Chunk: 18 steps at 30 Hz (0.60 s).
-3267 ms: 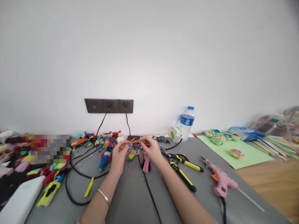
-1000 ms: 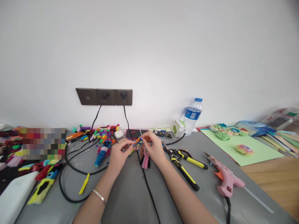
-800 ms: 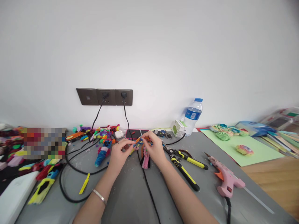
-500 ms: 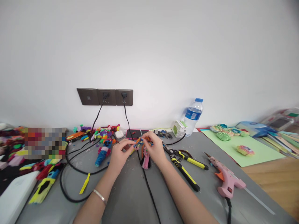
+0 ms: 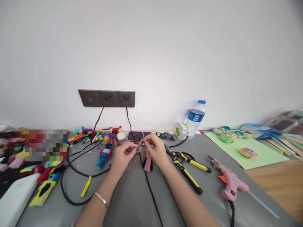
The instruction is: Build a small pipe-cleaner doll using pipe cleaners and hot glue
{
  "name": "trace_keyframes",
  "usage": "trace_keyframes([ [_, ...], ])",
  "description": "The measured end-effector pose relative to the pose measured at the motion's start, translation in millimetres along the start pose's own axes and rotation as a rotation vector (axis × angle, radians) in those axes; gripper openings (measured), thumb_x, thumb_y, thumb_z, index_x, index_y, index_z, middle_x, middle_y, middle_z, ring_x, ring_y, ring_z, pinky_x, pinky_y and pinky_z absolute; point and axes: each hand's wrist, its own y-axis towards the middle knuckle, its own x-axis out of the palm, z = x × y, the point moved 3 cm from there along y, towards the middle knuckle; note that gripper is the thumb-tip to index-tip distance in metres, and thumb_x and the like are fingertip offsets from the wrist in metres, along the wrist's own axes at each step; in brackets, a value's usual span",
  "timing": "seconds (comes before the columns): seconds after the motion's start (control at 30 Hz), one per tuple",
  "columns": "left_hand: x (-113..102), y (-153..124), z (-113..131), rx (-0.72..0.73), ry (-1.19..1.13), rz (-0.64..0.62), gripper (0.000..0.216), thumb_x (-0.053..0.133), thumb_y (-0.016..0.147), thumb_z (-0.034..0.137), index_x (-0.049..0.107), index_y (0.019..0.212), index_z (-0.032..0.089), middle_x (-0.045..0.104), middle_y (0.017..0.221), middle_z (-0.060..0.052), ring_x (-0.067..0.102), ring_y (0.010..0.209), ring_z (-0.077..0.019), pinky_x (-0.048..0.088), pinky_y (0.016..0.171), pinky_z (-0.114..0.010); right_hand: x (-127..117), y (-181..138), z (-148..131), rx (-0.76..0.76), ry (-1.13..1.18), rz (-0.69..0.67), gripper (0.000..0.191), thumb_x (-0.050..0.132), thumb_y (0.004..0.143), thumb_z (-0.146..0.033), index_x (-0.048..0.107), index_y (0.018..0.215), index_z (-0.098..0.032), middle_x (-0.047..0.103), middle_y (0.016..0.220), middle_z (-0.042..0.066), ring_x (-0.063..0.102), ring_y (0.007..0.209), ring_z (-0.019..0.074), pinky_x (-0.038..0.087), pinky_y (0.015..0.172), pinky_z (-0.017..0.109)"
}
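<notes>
Over the middle of the grey table, both my hands are closed at the fingertips on one small blue-and-orange pipe cleaner piece [image 5: 140,145]. My left hand [image 5: 121,157] pinches its left end between thumb and finger. From the other side, my right hand [image 5: 155,149] grips it, with the fingers covering part of it. Just below the right fingers lies a pink fuzzy pipe cleaner figure [image 5: 148,162] with black sides. A blue pipe cleaner figure [image 5: 101,160] with a pink band lies left of my left hand. The exact shape of the held piece is too small to tell.
Yellow-and-black pliers [image 5: 187,176] lie right of my right hand, beside a pink glue gun [image 5: 230,181]. A black cable [image 5: 151,192] runs between my arms. A water bottle [image 5: 196,118] and a small box [image 5: 181,130] stand by the wall. Colourful pipe cleaner pieces [image 5: 104,135] lie left.
Both hands stay almost in place, still pinching the small piece; the fingertips have shifted only slightly. Nothing else has visibly moved.
</notes>
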Motion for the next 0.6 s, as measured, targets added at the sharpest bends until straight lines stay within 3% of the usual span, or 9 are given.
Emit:
trace_keyframes([
  [0.6,-0.1,-0.3,-2.5,0.01,0.002,0.001,0.01,0.061,0.079,0.02,0.071,0.081,0.019,0.071,0.077,-0.003,0.06,0.06,-0.0136,0.046,0.056,-0.022,0.4,0.0,1.8,-0.003,0.005,-0.003,0.011,0.05,0.087,-0.013,0.057,0.083,-0.021,0.059,0.08,0.003,0.056,0.073,0.0176,0.046,0.066,0.028],
])
